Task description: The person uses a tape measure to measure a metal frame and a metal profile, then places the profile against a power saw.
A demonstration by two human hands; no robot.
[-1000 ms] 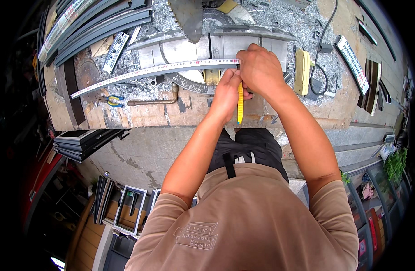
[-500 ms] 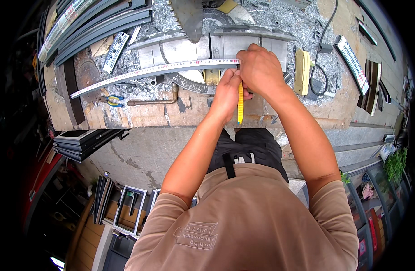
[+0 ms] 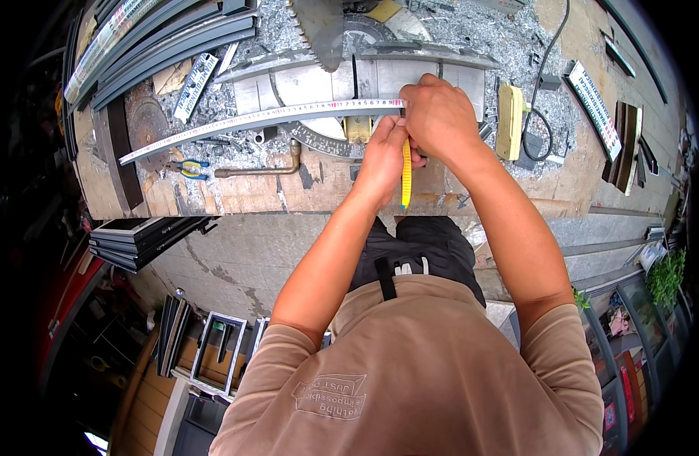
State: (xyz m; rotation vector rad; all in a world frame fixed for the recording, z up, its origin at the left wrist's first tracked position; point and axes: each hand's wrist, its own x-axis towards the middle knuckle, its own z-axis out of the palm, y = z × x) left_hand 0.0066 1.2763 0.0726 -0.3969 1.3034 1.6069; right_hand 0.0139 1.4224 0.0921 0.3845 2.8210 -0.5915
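Note:
A white measuring tape (image 3: 235, 123) lies stretched along a long grey profile (image 3: 319, 117), which crosses the metal saw table. My right hand (image 3: 443, 115) is closed over the right end of the tape and profile; its fingertips are partly hidden. Just below, my left hand (image 3: 380, 161) pinches at the same end, thumb and fingers together. A narrow yellow strip (image 3: 406, 178) with a bluish tip hangs down between the hands; whether it belongs to the tape I cannot tell. Behind the profile hangs a toothed saw blade (image 3: 319, 34), apart from both hands.
Blue-and-yellow pliers (image 3: 188, 169) and an L-shaped socket wrench (image 3: 266, 172) lie near the bench's front edge. Grey profiles (image 3: 174, 64) are stacked at far left. A pale yellow block (image 3: 509, 121) and a black cable (image 3: 545, 68) are to the right, among metal shavings.
Both hands stay at the end of the profile. The yellow strip has shifted very slightly to the right; little else differs.

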